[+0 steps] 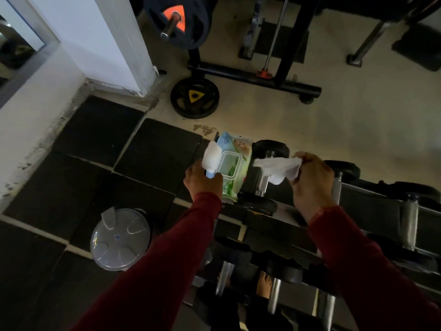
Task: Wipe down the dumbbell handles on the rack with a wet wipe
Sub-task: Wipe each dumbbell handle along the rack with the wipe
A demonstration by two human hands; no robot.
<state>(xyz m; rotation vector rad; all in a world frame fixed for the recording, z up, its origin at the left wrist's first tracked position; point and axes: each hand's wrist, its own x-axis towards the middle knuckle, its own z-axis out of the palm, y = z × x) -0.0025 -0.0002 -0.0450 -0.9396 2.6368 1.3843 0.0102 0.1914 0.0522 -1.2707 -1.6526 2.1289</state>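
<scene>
Two hands in dark red sleeves reached over a dumbbell rack (372, 206). At about eight o'clock from the left hand, a round clear plastic lid (119, 240) lay on the black floor mats. The left hand (202, 181) was closed around the near left edge of a green pack of wipes (235, 167), which rested at the left end of the rack's top tier; its flip lid (211, 155) stood open at the hand's twelve o'clock. Just at three o'clock from the pack lay the first dumbbell (263, 181), its metal handle partly covered by a white wet wipe (278, 169). The right hand (312, 182) pinched the wipe's right end between thumb and fingers, with the wipe stretching toward nine o'clock above that handle. More dumbbells sat along the rack toward three and four o'clock. Far off at twelve o'clock, a black weight plate (194, 97) lay on the pale floor.
</scene>
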